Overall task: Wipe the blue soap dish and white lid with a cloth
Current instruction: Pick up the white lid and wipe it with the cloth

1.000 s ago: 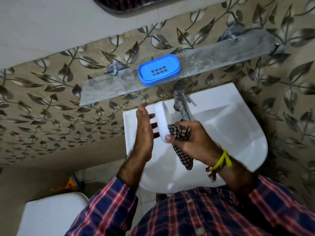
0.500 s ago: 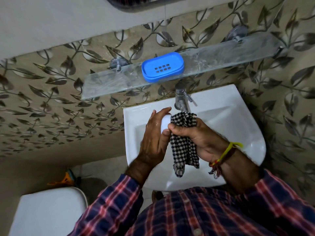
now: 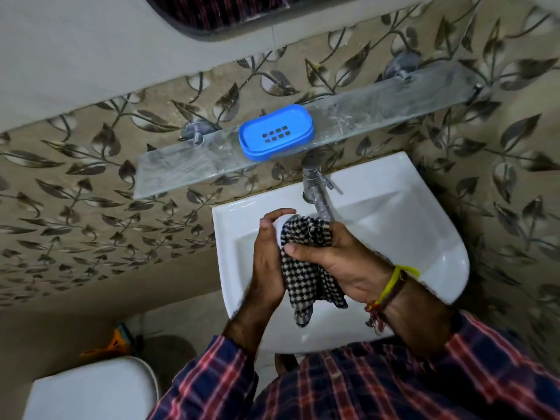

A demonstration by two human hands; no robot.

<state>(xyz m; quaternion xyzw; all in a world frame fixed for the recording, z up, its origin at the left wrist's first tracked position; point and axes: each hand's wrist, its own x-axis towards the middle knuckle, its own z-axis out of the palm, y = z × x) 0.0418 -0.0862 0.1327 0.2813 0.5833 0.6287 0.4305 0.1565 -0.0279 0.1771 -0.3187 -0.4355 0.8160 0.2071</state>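
The blue soap dish (image 3: pixel 275 132) sits on a glass shelf (image 3: pixel 181 165) above the sink. Over the basin, my left hand (image 3: pixel 268 256) curls around the white lid (image 3: pixel 279 224), of which only a small sliver shows between my fingers. My right hand (image 3: pixel 336 262) grips a black-and-white checked cloth (image 3: pixel 304 268) and presses it against the lid. The cloth's loose end hangs down into the basin.
A white wall-mounted sink (image 3: pixel 394 225) lies below my hands, with a metal tap (image 3: pixel 318 192) just behind them. A white toilet tank (image 3: pixel 91 389) stands at the lower left, and an orange object (image 3: pixel 112 344) lies on the floor beside it. Leaf-patterned tiles cover the wall.
The lid was in plain view, held upright a second ago; now the cloth covers most of it. My right hand has moved the cloth up and over the lid, and my left hand has closed around it.
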